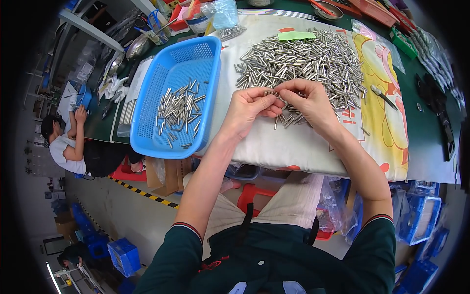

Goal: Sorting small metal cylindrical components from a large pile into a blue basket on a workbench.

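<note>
Hundreds of small steel pins heaped on white cloth, mid-table. Left hand and right hand pinch few pins between fingertips, at heap's near edge. Blue basket left, partly filled. Risk: loose pinch drops pins; strays roll off cloth's near edge toward floor.

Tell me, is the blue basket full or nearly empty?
Nearly empty. The blue basket holds only a thin scatter of metal pins; most of its mesh floor shows bare, while the big pile lies on the cloth beside it.

green table — white cloth | blue basket | metal pins
</note>
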Tool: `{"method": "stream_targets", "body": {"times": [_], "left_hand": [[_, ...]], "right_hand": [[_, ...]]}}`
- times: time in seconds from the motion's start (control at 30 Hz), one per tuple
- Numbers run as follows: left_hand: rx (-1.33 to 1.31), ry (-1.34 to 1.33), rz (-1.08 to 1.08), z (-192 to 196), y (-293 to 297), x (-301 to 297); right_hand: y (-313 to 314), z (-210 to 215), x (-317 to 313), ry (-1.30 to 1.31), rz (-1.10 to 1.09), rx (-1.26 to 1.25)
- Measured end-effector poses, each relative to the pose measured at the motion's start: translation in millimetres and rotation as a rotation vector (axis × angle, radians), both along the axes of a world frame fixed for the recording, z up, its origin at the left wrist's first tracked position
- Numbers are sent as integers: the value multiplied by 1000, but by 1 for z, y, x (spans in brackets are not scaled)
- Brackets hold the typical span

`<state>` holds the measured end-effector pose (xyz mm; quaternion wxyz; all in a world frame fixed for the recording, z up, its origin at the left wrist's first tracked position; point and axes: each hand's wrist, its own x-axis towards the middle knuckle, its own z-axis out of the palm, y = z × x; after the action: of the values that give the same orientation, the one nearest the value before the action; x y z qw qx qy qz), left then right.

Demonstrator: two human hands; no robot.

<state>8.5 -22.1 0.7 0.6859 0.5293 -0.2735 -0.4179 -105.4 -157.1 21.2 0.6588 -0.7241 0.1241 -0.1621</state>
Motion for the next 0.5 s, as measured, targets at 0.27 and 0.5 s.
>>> {"method": "stream_targets", "body": {"times": [0.27,0.5], "left_hand": [[16,-99,-21,1,-1,-6],[40,-141,-56,2,-1,-11]], "right_hand": [[4,-1,1,-100,-119,-349],[6,-4,1,-83,-111,-517]]}}
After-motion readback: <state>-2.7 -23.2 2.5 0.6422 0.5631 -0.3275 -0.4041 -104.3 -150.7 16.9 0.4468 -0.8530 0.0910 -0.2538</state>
